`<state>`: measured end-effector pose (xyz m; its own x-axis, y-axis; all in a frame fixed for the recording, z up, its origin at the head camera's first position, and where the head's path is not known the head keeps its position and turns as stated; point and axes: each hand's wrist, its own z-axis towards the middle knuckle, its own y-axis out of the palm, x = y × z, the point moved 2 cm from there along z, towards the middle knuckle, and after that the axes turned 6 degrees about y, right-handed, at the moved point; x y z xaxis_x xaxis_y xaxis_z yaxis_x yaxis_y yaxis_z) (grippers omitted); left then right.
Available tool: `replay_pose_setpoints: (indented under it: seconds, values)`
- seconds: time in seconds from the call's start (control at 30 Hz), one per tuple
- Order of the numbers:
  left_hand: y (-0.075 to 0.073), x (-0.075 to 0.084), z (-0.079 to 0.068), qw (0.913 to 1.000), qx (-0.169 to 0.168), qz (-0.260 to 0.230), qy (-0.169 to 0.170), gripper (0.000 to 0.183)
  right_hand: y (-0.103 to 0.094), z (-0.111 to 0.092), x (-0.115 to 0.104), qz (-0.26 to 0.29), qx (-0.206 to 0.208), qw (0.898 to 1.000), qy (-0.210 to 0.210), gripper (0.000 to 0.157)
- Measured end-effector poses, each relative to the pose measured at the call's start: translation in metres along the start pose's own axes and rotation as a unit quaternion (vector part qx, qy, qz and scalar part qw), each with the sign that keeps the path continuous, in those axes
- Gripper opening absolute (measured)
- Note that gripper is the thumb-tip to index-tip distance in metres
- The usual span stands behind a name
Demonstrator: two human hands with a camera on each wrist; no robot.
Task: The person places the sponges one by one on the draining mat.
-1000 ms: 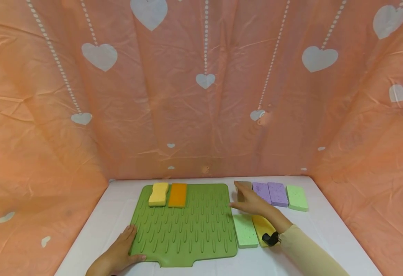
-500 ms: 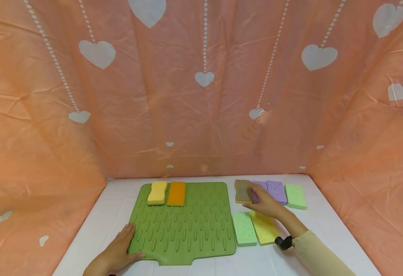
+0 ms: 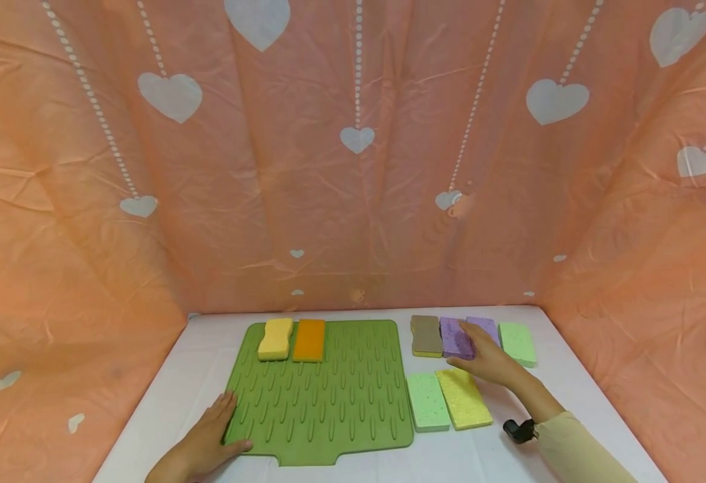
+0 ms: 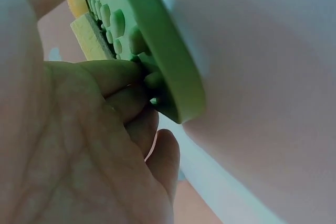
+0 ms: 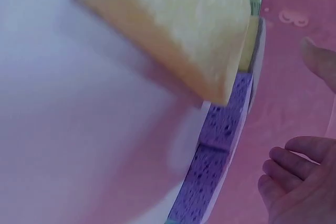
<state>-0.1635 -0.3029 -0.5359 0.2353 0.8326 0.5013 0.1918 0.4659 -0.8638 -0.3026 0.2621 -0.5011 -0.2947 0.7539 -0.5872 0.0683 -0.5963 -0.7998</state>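
Two purple sponges (image 3: 454,339) lie side by side on the table (image 3: 178,379), right of the mat, with the right hand (image 3: 487,359) over them, its thumb and fingers apart and gripping nothing; whether it touches them is unclear. A grey sponge (image 3: 426,334) lies just left of them, a green one (image 3: 517,343) to the right; another green (image 3: 428,402) and a flat yellow one (image 3: 464,399) lie nearer. The green mat (image 3: 329,402) bears a yellow sponge (image 3: 276,339) and an orange one (image 3: 309,341); the left hand (image 3: 205,435) rests at its edge, fingers extended. White cloth covers the table; heart-printed orange sheeting (image 3: 305,201) walls it in.
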Motion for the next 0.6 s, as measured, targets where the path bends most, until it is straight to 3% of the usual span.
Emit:
replay_pose_setpoints:
  seconds: [0.6]
  values:
    - [0.001,-0.002,0.001,0.9999,0.004,-0.016,-0.002,0.109,-0.031,-0.014,0.048,-0.036,0.029,0.999,0.014,0.103]
